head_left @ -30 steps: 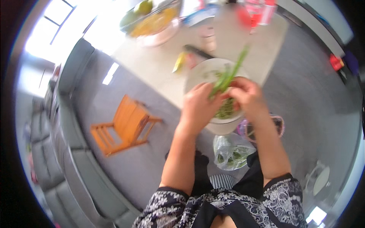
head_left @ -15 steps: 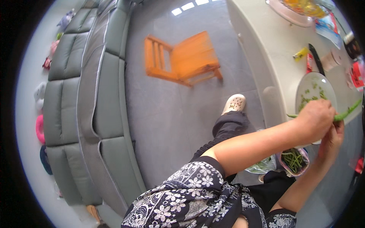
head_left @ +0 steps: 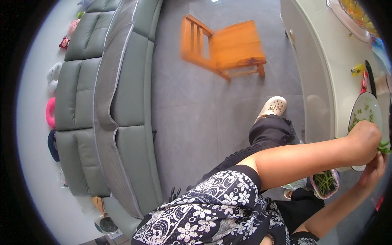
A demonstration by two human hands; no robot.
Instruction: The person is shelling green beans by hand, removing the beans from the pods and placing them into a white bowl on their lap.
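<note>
Green pods (head_left: pixel 384 147) in left hand (head_left: pixel 363 139) — grip closed on them, over white plate (head_left: pixel 373 100). Right hand (head_left: pixel 371 171) by plate's near edge — can't tell its grip.

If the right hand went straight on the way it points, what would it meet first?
Probably the green vegetable, which it seems to touch, then the left hand close by; exact depth is unclear.

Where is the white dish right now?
The white dish is at the right of the head view, by the edge of the pale table, partly hidden by the left hand.
</note>
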